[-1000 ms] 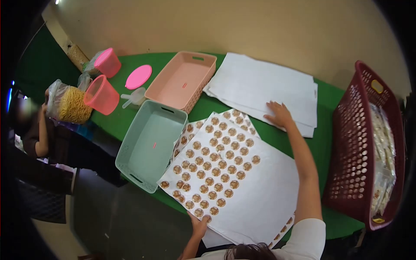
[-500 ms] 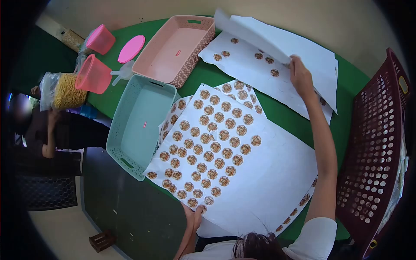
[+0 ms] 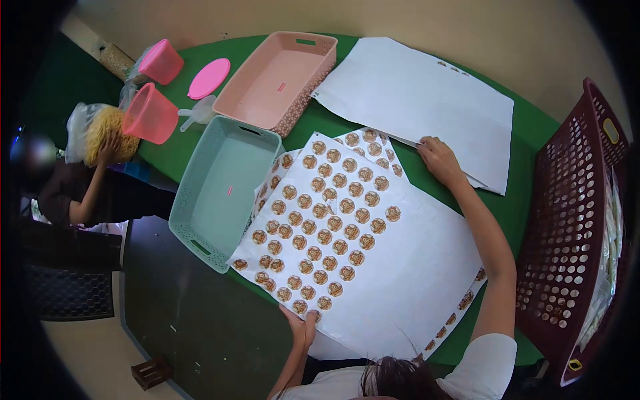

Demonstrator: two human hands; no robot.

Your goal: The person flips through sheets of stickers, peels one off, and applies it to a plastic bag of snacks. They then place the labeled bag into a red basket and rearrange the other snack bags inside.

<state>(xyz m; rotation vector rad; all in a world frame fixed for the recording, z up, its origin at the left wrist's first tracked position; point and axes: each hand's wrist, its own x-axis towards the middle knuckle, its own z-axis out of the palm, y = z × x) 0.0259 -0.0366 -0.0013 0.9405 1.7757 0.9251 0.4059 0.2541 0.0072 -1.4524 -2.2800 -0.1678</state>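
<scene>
A large sticker sheet (image 3: pixel 413 267) lies in front of me, with rows of round brown labels on its left half and a bare white right half. My left hand (image 3: pixel 301 325) pinches its near edge, thumb on top beside a label. Farther back lies a stack of white sheets (image 3: pixel 427 87), its top face mostly blank. At the near edge of that stack is my right hand (image 3: pixel 440 160), fingers closed on the top sheet's edge. Part of another label sheet (image 3: pixel 393 157) shows beneath the front one.
A teal basket (image 3: pixel 217 193) and a pink basket (image 3: pixel 267 93) stand left of the sheets. Pink tubs (image 3: pixel 150 113), a pink lid (image 3: pixel 209 78) and a scoop (image 3: pixel 198 113) lie beyond. A maroon crate (image 3: pixel 560 227) stands right. Another person's hand (image 3: pixel 109 148) touches a bag of yellow sticks (image 3: pixel 100 133).
My right hand has come down toward me with the raised sheet, which now lies flat and covers the labels beneath. The other person's hand has moved onto the bag.
</scene>
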